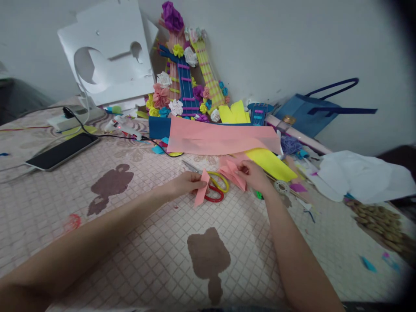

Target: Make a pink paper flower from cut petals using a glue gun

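Note:
A strip of pink crepe paper (202,190) is pinched in my left hand (186,184), whose fingers are closed on it. My right hand (255,175) has its fingers closed at a folded bunch of pink crepe paper (233,173). Between and under the hands lies a pair of scissors (218,182) with one yellow and one red handle, partly hidden by the left strip. Behind the hands rests a large folded pink sheet (221,136), and a yellow sheet (273,164) pokes out beside my right hand.
Paper guitars (186,82) with crepe flowers lean on the wall. A glue gun (125,129), a phone (63,151) and a power strip (73,119) with cables sit at the left. At the right are a blue bag (303,119), a white plastic bag (367,175) and peanuts (378,221).

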Available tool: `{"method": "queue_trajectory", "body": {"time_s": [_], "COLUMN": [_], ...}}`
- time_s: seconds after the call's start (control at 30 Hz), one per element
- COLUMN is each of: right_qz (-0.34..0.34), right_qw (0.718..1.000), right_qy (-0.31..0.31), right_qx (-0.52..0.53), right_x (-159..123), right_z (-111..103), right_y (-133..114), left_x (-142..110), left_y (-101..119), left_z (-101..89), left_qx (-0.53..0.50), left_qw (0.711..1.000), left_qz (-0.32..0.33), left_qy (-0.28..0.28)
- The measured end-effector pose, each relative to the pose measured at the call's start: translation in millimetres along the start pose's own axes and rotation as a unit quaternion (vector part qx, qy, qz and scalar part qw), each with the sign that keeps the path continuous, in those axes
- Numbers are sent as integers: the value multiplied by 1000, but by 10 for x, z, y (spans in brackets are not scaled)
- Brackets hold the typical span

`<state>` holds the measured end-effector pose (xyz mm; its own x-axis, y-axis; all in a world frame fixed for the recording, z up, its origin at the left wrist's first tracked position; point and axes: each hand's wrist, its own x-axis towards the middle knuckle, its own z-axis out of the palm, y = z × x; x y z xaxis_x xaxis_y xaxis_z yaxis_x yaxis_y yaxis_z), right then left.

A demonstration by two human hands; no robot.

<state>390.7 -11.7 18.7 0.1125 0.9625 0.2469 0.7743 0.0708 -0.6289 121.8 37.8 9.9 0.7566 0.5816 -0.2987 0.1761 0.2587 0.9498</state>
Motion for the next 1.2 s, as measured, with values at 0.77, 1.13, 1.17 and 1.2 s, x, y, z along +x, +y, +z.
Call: {"method": "queue_trajectory", "body": {"time_s": [0.77,1.13,1.17,1.2], "right_qz": [88,84,83,85], "right_qw": [941,956,955,953], "right_qy": [-78,-39,-41,-42], "right_qx": [316,278,283,289], "right_x": [-397,-399,-400,-401], "right_z": [793,827,826,821], "right_y": [-1015,-1007,-1004,-1002], "left_x": [-257,-277,-272,-265], "left_y": [-81,-71,-80,-86], "left_z": [37,67,62,52], "left_qx": [-223,-230,-229,-226], "left_qw": [972,972,972,973], "left_qz": [17,37,37,36], "left_qy": [78,37,38,39]}}
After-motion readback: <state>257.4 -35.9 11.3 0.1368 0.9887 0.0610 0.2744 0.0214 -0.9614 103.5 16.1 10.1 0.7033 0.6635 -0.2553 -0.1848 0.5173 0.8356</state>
